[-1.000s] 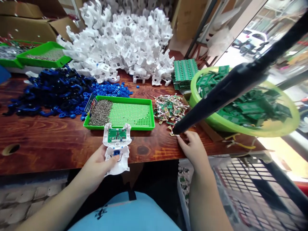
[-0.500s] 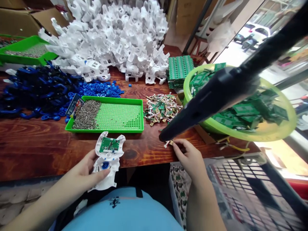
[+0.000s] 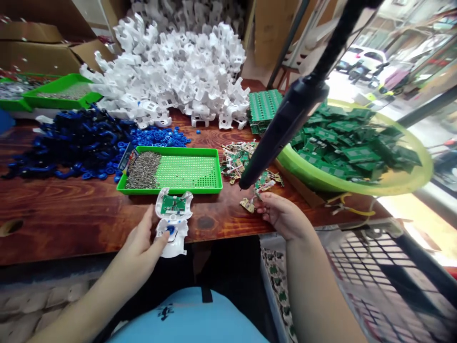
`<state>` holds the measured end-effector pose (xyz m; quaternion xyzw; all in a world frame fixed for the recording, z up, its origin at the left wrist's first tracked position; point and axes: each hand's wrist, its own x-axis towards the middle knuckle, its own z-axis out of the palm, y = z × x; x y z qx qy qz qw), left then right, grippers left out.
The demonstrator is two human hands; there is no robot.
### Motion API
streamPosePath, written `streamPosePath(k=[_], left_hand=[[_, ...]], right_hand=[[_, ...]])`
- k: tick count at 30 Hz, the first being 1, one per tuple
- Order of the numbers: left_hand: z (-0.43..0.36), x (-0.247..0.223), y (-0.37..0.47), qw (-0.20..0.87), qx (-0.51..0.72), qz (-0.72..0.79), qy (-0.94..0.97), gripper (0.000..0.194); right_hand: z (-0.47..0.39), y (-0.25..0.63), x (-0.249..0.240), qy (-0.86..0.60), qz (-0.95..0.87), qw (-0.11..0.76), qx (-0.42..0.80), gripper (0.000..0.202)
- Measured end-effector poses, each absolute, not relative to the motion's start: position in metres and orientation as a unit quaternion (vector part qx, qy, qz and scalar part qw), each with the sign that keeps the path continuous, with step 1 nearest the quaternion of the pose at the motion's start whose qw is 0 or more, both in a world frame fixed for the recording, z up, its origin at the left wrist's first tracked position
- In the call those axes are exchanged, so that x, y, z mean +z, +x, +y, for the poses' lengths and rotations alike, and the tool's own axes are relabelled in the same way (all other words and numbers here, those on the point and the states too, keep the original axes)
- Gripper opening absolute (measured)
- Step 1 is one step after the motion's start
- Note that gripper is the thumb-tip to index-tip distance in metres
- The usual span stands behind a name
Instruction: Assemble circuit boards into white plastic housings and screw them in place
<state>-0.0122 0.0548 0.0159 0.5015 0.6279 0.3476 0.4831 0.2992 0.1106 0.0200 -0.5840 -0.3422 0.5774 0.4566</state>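
My left hand (image 3: 144,240) grips a white plastic housing (image 3: 174,243) at its left side, thumb on the lower half near a blue round part. The upper half of the housing holds a green circuit board (image 3: 173,205). My right hand (image 3: 282,212) pinches a small wired board assembly (image 3: 249,205) by its cable, right of the housing. Just above that hand lies a pile of small boards with wires (image 3: 233,159). A dark electric screwdriver (image 3: 273,138) hangs over the pile, its tip close to the small board.
A green tray (image 3: 189,190) with screws lies behind the housing. Farther back are blue and black parts (image 3: 71,143), heaped white housings (image 3: 178,71) and stacked green panels (image 3: 264,107). At the right stands a yellow-green basin (image 3: 307,176) of boards.
The view has shifted. My right hand has drawn a small wired board near the pile's front edge, while my left hand still holds the housing. The screwdriver appears more upright.
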Motion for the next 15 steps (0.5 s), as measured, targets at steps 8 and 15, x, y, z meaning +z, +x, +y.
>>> streamPosePath(k=[8, 15], left_hand=[[0.050, -0.011, -0.021, 0.235, 0.268, 0.695, 0.625, 0.067], [0.041, 0.006, -0.030, 0.223, 0.346, 0.638, 0.651, 0.056]], right_hand=[[0.094, 0.285, -0.004, -0.549, -0.291, 0.674, 0.399, 0.032], [0.033, 0.235, -0.013, -0.500, -0.463, 0.679, 0.273, 0.019]])
